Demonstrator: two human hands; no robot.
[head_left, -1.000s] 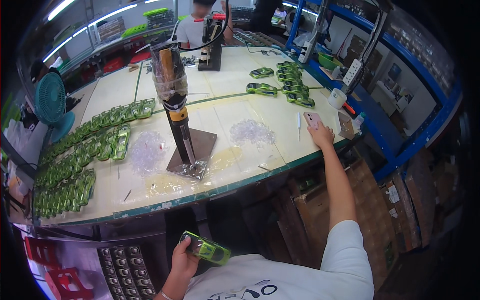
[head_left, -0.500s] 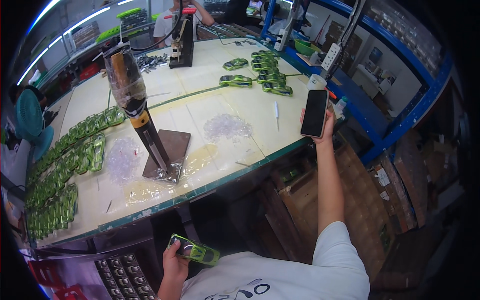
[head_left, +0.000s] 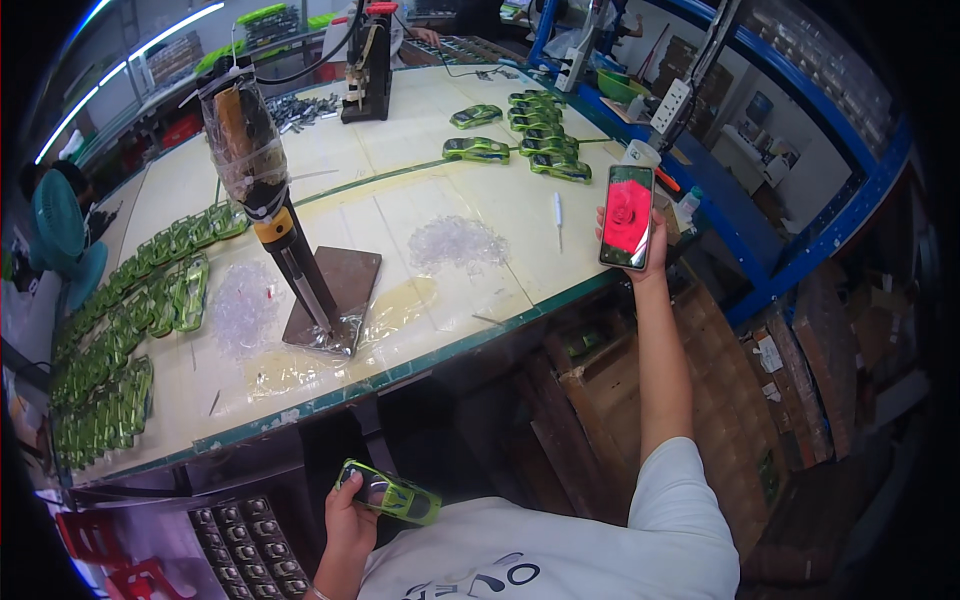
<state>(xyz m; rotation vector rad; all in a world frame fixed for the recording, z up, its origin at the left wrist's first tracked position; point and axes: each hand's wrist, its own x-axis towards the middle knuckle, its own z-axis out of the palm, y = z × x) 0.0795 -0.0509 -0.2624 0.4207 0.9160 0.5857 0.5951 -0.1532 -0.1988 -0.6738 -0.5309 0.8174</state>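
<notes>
Low in front of me, my left hand (head_left: 350,528) is closed around a green toy car body (head_left: 392,494) with dark windows. My right hand (head_left: 654,250) reaches out over the table's right edge, gripping an upright smartphone (head_left: 627,215) whose lit screen shows a red rose. Beside the phone, a white-handled screwdriver (head_left: 558,210) lies on the table (head_left: 400,205). Behind it sit several more green toy cars (head_left: 540,140) in a cluster. A plastic-wrapped tool with a dark shaft (head_left: 262,190) stands on a brown plate (head_left: 350,275).
Rows of green car bodies (head_left: 110,375) cover the table's left end. Two heaps of small clear plastic pieces (head_left: 457,245) flank the brown plate. A black press-like machine (head_left: 370,70) stands at the back, near a person's hand (head_left: 425,36). Blue framing (head_left: 770,250) rises at right.
The phone's screen was dark and is now lit with a rose picture. My view has shifted slightly. Both hands keep hold of the same things.
</notes>
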